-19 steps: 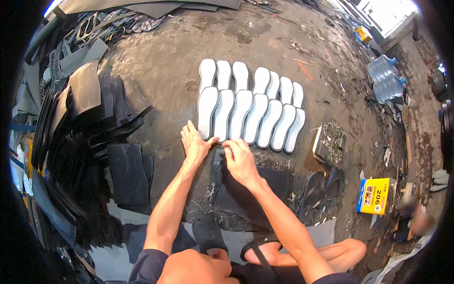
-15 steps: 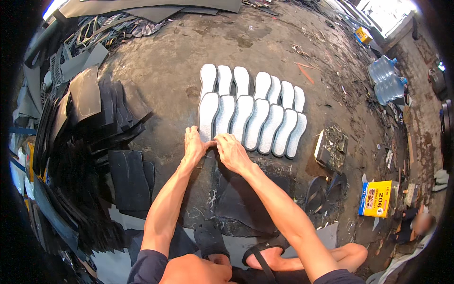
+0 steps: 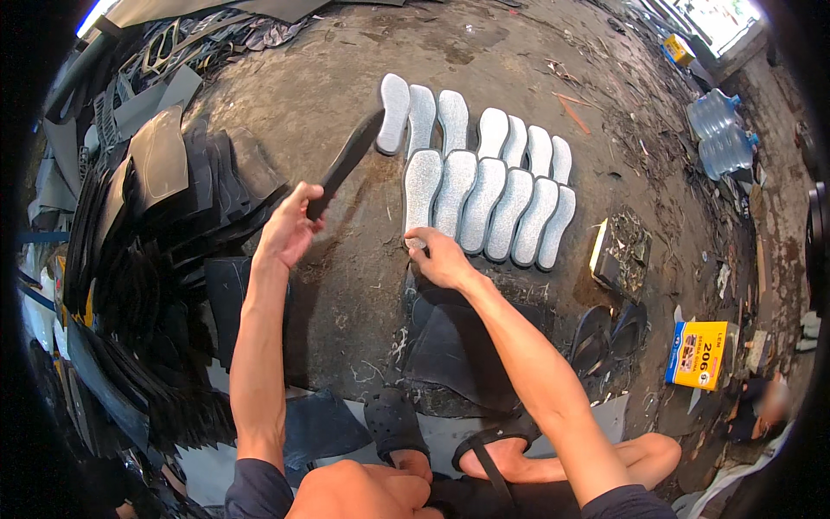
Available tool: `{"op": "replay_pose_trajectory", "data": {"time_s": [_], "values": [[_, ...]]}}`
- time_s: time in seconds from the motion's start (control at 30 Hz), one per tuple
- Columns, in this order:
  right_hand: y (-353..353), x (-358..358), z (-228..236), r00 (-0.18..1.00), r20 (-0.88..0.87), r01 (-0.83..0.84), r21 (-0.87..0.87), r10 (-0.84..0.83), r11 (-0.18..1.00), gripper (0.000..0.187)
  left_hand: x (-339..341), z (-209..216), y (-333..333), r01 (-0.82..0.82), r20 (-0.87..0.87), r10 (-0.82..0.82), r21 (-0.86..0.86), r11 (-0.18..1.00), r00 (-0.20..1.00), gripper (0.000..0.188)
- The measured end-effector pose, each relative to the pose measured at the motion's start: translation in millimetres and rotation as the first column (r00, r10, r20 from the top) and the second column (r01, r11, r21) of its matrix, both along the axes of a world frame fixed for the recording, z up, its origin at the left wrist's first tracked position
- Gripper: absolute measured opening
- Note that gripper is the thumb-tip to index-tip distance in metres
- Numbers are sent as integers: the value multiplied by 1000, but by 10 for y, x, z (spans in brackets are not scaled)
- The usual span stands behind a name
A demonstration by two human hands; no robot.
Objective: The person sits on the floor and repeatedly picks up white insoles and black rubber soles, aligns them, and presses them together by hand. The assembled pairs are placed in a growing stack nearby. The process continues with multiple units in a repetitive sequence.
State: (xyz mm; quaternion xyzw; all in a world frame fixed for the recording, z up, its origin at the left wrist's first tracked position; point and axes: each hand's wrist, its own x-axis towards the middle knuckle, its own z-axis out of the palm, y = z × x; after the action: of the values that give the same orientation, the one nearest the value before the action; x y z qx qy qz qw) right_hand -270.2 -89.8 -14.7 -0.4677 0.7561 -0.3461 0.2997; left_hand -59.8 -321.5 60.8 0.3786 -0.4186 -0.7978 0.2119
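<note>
My left hand grips one end of a dark shoe sole, which is tilted up on its edge left of the rows. The far end of that sole reaches close to the leftmost back-row sole. My right hand is closed at the near end of the leftmost front-row sole, fingers on its top and thumb at its edge. That sole has a speckled white top and a dark rim. Several more such soles lie side by side in two rows on the ground.
Stacked dark sheets fill the left side. A dark sheet piece lies on a board before me. To the right are a block covered in residue, a pair of flip-flops, a yellow box and clear water jugs.
My left hand has moved left and lifted the leftmost front-row sole, turning it on edge. My right hand has shifted to the neighbouring sole's near end. The view has shifted slightly.
</note>
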Motion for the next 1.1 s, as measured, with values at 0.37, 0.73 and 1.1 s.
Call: {"op": "replay_pose_trajectory", "data": {"time_s": [0.37,0.73,1.1], "values": [[1146,1130,660,60,991,326,90,-116,941,49,485,-175,2261,89,47,-78,-341,936,996,78],[2123,1369,691,-491,868,536,373,-80,757,46,549,16,3131,183,-106,-204,-181,966,973,32],[2033,1244,1192,399,833,614,67,-382,786,25,73,405,2899,108,-262,-69,135,985,963,66]]}}
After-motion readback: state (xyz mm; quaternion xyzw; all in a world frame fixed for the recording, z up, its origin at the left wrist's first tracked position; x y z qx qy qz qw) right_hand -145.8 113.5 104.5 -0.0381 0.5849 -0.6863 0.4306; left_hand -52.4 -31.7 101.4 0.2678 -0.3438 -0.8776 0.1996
